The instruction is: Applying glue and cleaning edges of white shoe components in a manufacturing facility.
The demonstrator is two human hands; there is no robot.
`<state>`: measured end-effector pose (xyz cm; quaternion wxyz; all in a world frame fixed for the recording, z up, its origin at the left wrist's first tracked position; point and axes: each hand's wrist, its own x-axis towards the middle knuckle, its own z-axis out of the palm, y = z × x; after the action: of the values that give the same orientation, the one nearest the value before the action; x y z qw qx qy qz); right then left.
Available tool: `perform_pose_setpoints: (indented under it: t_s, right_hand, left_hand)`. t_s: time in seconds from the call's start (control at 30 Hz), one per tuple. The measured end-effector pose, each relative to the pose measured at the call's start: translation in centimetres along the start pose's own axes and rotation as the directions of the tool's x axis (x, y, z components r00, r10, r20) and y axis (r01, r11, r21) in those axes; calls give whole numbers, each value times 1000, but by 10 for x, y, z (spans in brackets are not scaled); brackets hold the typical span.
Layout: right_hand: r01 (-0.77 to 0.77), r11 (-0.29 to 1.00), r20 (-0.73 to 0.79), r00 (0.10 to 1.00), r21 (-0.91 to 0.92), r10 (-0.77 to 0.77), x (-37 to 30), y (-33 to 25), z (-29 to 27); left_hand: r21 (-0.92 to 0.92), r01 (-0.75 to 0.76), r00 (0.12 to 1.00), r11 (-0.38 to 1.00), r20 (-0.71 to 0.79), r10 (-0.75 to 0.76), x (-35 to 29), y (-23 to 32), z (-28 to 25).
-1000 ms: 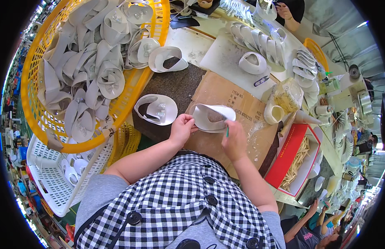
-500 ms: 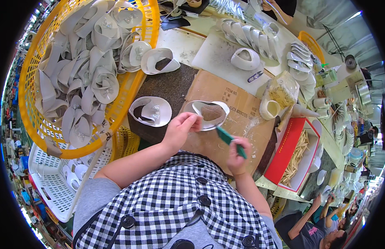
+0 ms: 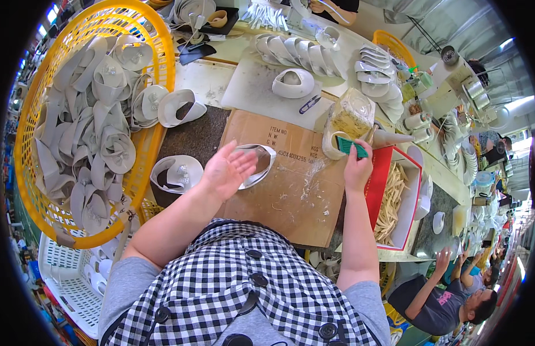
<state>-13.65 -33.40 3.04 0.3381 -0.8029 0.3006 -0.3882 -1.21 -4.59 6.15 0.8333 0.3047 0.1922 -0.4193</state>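
My right hand (image 3: pixel 358 171) grips a flat green ribbed tool (image 3: pixel 352 148), its far end at the opening of a glue-crusted tub (image 3: pixel 332 138). My left hand (image 3: pixel 226 168) is open with its fingers spread, holding nothing. Just beyond those fingers lies a white looped shoe upper (image 3: pixel 269 167) on a cardboard sheet (image 3: pixel 302 199); the hand partly covers it. To the left, another white upper (image 3: pixel 184 173) with a clear, sparkly ornament rests on the dark board (image 3: pixel 207 135).
A yellow basket (image 3: pixel 163 52) heaped with white uppers stands at left, above a white basket (image 3: pixel 54 271). A red box (image 3: pixel 375 187) of thin beige strips is at right. Rows of white uppers (image 3: pixel 302 55) lie behind. A co-worker (image 3: pixel 437 300) sits at lower right.
My right hand has carried the green tool right and away from the upper to the tub. My left hand has come off the upper and opened. The whole view has shifted.
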Motion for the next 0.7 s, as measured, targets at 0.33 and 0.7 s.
perform_pose_setpoints:
  t_s: [0.33,0.7]
  right_hand:
    - [-91,995,26,996,39,90,14,18,-3]
    - [-337,709,-26,894,620,448,-13,34,1]
  left_hand:
    - [75,74,991,994,-114,-65,54,-12,26]
    - [423,144,930,894,-367,23,69,-35,25]
